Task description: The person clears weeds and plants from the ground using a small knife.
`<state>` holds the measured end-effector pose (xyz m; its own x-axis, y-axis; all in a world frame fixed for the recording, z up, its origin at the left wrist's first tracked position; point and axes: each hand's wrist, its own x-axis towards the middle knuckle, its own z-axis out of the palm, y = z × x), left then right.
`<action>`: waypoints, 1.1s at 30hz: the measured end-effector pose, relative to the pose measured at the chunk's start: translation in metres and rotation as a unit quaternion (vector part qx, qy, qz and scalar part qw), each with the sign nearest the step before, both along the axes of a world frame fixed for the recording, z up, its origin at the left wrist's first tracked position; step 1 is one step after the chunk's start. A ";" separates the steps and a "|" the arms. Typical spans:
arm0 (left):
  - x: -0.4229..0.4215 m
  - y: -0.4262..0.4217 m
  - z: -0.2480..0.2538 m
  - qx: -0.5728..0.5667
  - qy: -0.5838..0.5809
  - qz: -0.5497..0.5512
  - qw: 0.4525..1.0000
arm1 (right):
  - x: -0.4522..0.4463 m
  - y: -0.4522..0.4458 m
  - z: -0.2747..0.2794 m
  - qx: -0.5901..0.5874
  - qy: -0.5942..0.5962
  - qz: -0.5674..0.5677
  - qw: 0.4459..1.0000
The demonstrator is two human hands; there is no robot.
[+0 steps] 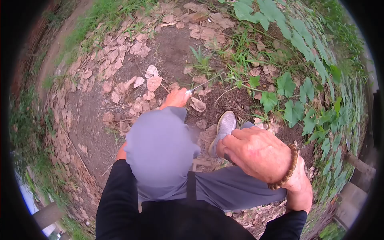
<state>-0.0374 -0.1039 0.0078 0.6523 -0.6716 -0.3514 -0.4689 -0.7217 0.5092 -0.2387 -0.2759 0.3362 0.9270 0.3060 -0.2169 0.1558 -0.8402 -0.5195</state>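
Observation:
Past my left knee, my left hand (176, 98) is closed around the pale handle of a slender metal hand tool (206, 82). Its thin shaft or blade points up and right, and the far end lies among the grass by a patch of bare soil; the tip's exact shape is hard to see. Dry brown leaves (154, 83) lie just beside that hand. Closer to me, my right hand (256, 154) hangs over my right leg with its fingers curled in and a beaded bracelet on the wrist. Whatever those fingers hold, if anything, is hidden. Below it shows my grey shoe (227, 124).
Broad-leaved green vines (294, 112) spread along the right side. Tufts of grass (202, 60) grow ahead, and dry leaves litter the ground to the left. Wooden or concrete beams (352, 204) stand at the lower right. My bent left knee (160, 148) blocks part of the view.

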 end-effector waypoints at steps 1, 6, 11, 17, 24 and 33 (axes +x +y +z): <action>-0.010 0.008 0.007 -0.016 -0.001 0.031 0.999 | -0.001 -0.002 0.002 0.000 0.004 -0.012 1.000; -0.025 0.045 0.015 -0.012 0.020 0.035 0.999 | -0.005 -0.001 0.001 -0.013 0.029 -0.011 0.999; -0.016 0.038 0.021 -0.011 0.022 -0.012 1.000 | 0.004 0.002 0.000 -0.009 0.017 0.012 1.000; 0.006 -0.008 0.010 -0.013 0.018 -0.084 0.996 | 0.006 0.003 0.000 0.001 0.017 0.002 1.000; 0.014 0.018 -0.029 -0.008 0.049 0.037 0.998 | 0.000 -0.001 0.001 -0.017 0.037 -0.010 0.999; -0.003 0.050 0.005 -0.007 0.044 0.058 0.997 | 0.001 0.003 0.011 -0.025 0.014 0.015 0.999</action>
<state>-0.0404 -0.0543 0.0132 0.6931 -0.5988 -0.4012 -0.3363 -0.7610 0.5548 -0.2374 -0.2730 0.3473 0.9109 0.3223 -0.2576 0.1683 -0.8603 -0.4812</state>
